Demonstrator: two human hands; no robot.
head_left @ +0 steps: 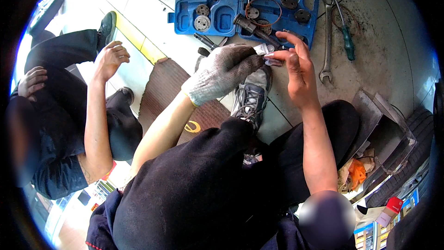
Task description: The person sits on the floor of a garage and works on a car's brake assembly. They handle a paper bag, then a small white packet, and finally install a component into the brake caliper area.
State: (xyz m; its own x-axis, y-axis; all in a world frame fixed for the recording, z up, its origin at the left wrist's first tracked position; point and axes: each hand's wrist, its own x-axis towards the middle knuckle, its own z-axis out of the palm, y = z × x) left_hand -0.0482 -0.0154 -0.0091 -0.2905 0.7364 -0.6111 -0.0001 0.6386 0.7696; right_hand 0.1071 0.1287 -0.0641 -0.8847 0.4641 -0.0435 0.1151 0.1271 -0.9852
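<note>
My left hand (224, 71), in a grey-white knitted glove with dark stains, is closed at the fingertips around a small whitish piece (274, 61) I cannot name. Beside it, my bare right hand (298, 67) has its fingers apart, one fingertip reaching to that piece. A small white tube-like thing (262, 49) shows just behind the gloved fingers. Beyond both hands lies an open blue tool case (224, 21) with round metal discs in its recesses. A dark threaded-rod tool (256, 30) rests across the case's near edge, partly hidden by my hands.
On the tiled floor at right lie a combination wrench (328, 39) and a green-handled screwdriver (348, 46). A metal box (386, 132) and a tyre (414, 143) stand nearer me. Cardboard (162, 95) lies left of my shoe (249, 99). Another person (60, 129) crouches at left.
</note>
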